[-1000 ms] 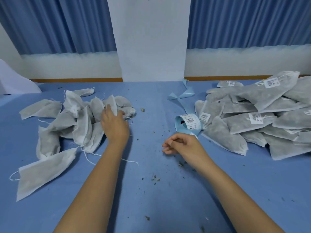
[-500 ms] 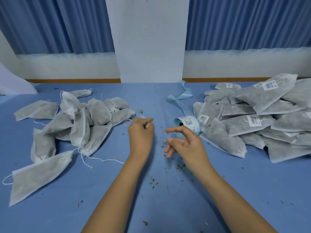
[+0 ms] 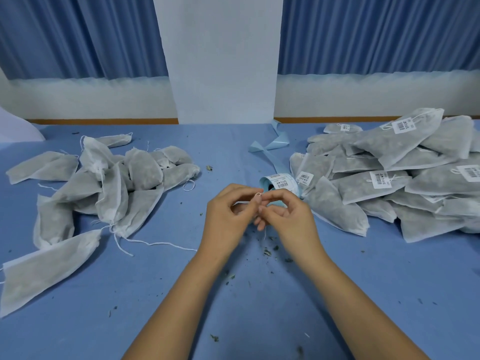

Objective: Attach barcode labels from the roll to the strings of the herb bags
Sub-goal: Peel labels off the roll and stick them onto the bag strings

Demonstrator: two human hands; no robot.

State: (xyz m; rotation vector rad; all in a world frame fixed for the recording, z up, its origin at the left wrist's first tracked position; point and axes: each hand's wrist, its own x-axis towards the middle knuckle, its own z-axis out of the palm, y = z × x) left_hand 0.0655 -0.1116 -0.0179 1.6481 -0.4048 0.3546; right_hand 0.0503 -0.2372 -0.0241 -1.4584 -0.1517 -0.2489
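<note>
1. The table (image 3: 233, 294) was covered in blue cloth and ran back to a white pillar (image 3: 220, 61) with blue curtains (image 3: 78, 35) on either side.
2. We had the work split by side, judging by the layout. The unlabelled bags (image 3: 109, 188) lay in a loose heap on the left. The labelled bags (image 3: 389, 178) were stacked on the right, with barcode tags showing on several.
3. The label roll (image 3: 279, 181) stood between the piles, just beyond our fingers and touching the nearest labelled bag. Its bare blue backing strip (image 3: 275, 144) trailed away toward the pillar. That spot probably kept the next label within easy reach.
4. Our left hand (image 3: 228, 216) and right hand (image 3: 288, 216) met above the middle of the table with fingers curled. Thumb and forefinger of each pinched a thin white string (image 3: 258, 195), and its tail hung down between our palms.
5. We could not tell whether that string led to a bag, since none showed in our grip. We also could not tell whether a label was already on it.
6. The bags were white mesh pouches, and each held a grey-green fill of herbs that showed through the fabric. They looked soft and slack.
7. Herb crumbs (image 3: 267, 252) lay scattered on the cloth under our hands.
</note>
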